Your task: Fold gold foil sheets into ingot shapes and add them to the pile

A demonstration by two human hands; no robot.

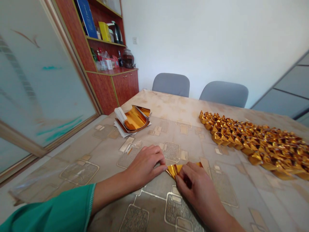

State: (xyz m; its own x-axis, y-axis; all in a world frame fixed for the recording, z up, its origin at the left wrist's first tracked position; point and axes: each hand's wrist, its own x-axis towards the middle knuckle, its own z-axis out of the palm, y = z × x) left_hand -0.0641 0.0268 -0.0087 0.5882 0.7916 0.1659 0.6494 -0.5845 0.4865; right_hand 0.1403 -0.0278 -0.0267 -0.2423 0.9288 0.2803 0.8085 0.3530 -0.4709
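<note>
A piece of gold foil paper [172, 170], folded to a pointed shape, lies low over the table in front of me. My left hand [146, 165] comes in from the left with its fingers curled, thumb and fingertip closed at the paper's left corner. Over the right part of the same paper, my right hand [199, 185] bends its fingers and grips it, hiding much of the fold. Beyond my left hand sits a loose stack of gold foil sheets [136, 118] with white backing, curled upward.
Many folded gold foil pieces [241, 135] stand in rows on the right of the patterned table [108, 158]. Two grey chairs [171, 84] are at the far edge. A red-brown cabinet [124, 87] stands back left, beside a frosted sliding door [43, 71].
</note>
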